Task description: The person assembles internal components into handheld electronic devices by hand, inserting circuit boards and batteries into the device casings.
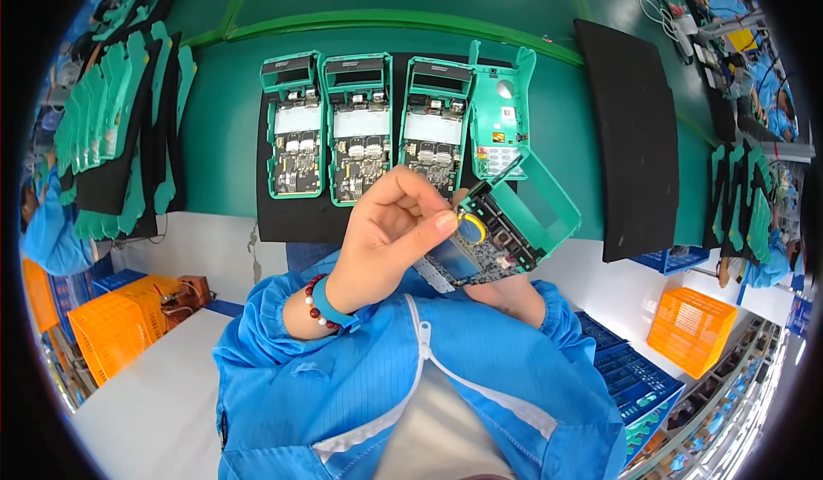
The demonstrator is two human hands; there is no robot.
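Note:
Above my lap, a green plastic housing with a dark circuit board is held tilted. A round battery with a yellow rim sits on the board. My left hand, wearing a beaded bracelet and a blue wristband, is closed, thumb and forefinger pinched beside the battery; what lies between the fingertips is hidden. My right hand supports the housing from beneath, its fingers mostly hidden by the board. Behind them stand three similar green housings with boards and a green cover with a keypad.
A black mat lies under the row on the green bench. Another black mat is to the right. Green shells stand in racks at left and right. Orange crates and blue baskets flank me.

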